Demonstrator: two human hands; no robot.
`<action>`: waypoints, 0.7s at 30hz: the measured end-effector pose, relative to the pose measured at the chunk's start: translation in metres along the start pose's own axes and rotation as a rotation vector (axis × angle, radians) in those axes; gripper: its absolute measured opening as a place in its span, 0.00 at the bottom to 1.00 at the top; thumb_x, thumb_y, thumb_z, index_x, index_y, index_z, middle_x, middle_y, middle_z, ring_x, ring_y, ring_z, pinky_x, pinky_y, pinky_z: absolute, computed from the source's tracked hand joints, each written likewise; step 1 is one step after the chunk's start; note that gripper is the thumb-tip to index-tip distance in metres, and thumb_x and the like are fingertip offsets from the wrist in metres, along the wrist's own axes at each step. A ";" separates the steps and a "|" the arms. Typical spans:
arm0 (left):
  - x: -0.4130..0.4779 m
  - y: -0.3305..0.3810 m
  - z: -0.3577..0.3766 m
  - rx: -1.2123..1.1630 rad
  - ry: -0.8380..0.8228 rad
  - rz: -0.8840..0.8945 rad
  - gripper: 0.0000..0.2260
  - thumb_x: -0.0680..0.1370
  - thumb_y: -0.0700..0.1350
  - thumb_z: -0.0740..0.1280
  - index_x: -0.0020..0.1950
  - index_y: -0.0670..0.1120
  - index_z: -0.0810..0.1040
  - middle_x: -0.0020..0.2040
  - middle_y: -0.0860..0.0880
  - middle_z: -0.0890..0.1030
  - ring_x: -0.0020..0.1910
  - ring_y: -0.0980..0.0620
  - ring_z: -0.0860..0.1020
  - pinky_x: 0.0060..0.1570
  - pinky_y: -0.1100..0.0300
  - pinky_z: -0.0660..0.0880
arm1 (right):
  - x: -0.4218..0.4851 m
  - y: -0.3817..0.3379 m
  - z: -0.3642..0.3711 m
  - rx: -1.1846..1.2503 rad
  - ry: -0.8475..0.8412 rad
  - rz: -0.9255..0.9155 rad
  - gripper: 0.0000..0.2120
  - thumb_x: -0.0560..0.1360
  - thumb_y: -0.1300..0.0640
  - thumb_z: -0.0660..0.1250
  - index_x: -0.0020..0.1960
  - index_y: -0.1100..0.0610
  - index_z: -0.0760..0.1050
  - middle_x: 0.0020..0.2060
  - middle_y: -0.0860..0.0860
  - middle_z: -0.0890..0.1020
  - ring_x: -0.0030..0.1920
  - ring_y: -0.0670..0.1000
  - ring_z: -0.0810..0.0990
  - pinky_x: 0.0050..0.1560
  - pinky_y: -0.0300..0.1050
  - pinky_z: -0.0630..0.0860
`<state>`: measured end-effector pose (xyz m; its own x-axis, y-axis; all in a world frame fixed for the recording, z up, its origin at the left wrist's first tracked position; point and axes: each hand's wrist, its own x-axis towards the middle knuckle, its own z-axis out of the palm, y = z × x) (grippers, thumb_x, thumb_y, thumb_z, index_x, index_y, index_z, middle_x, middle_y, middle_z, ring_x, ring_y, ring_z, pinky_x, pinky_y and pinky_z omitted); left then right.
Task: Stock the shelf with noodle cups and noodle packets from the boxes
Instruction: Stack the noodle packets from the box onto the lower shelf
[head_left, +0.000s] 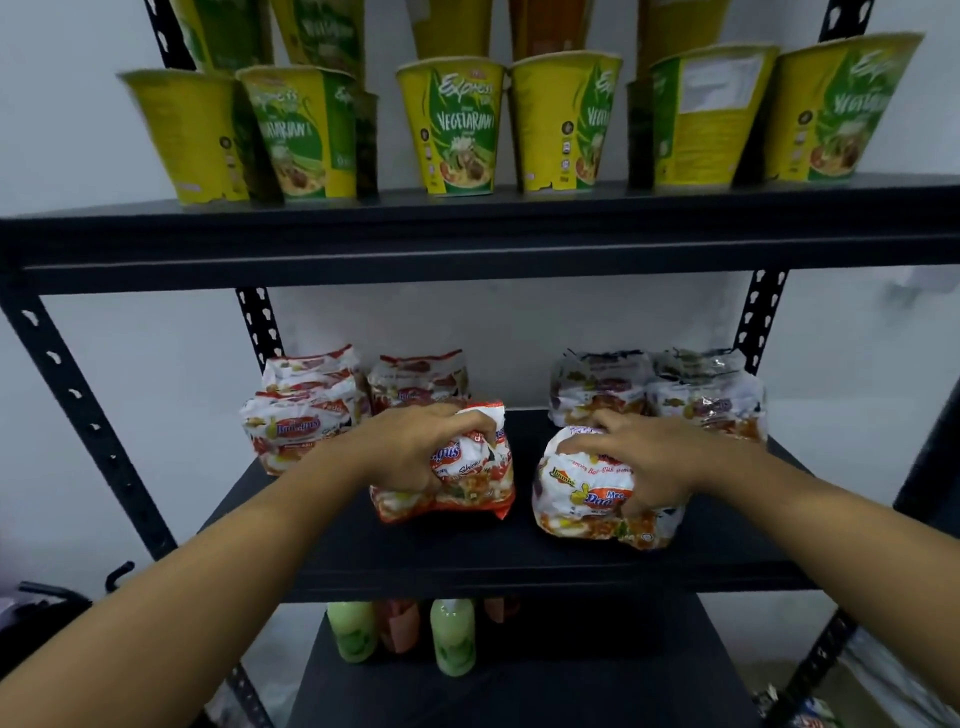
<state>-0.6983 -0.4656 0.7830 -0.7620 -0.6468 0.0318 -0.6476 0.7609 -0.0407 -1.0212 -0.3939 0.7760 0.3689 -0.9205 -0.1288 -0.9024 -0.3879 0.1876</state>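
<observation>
— What are the hands doing?
— Left hand (415, 447) grips a red noodle packet (457, 478), right hand (644, 462) a white one (587, 499), both lying flat on the middle shelf (467, 561), long sides across.
— Room?
— Bare board between and in front; more packets (306, 415) behind.

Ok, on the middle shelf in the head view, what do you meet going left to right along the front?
Red noodle packets → left hand on red packet → right hand on white packet.
</observation>
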 end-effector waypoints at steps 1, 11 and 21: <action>0.004 -0.004 0.006 -0.008 -0.024 0.009 0.37 0.73 0.46 0.77 0.74 0.65 0.60 0.69 0.53 0.72 0.62 0.51 0.74 0.55 0.50 0.77 | 0.003 0.001 0.005 -0.006 0.002 0.010 0.48 0.70 0.42 0.75 0.78 0.32 0.48 0.73 0.47 0.61 0.65 0.50 0.68 0.54 0.45 0.71; -0.003 0.005 0.057 0.128 0.006 -0.073 0.46 0.78 0.52 0.70 0.78 0.71 0.37 0.83 0.48 0.52 0.80 0.43 0.55 0.73 0.30 0.56 | -0.015 -0.016 0.042 -0.054 0.253 0.250 0.49 0.75 0.38 0.67 0.80 0.37 0.33 0.80 0.48 0.55 0.79 0.57 0.54 0.77 0.68 0.48; 0.000 0.044 0.113 0.107 0.375 -0.355 0.36 0.75 0.77 0.54 0.81 0.68 0.54 0.78 0.48 0.69 0.75 0.34 0.66 0.70 0.21 0.49 | -0.006 -0.052 0.107 0.134 0.417 0.452 0.53 0.68 0.33 0.74 0.78 0.31 0.38 0.82 0.50 0.45 0.80 0.62 0.33 0.66 0.82 0.59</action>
<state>-0.7265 -0.4384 0.6686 -0.4566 -0.7862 0.4163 -0.8772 0.4759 -0.0633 -1.0003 -0.3636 0.6624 -0.0238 -0.9435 0.3304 -0.9996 0.0279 0.0077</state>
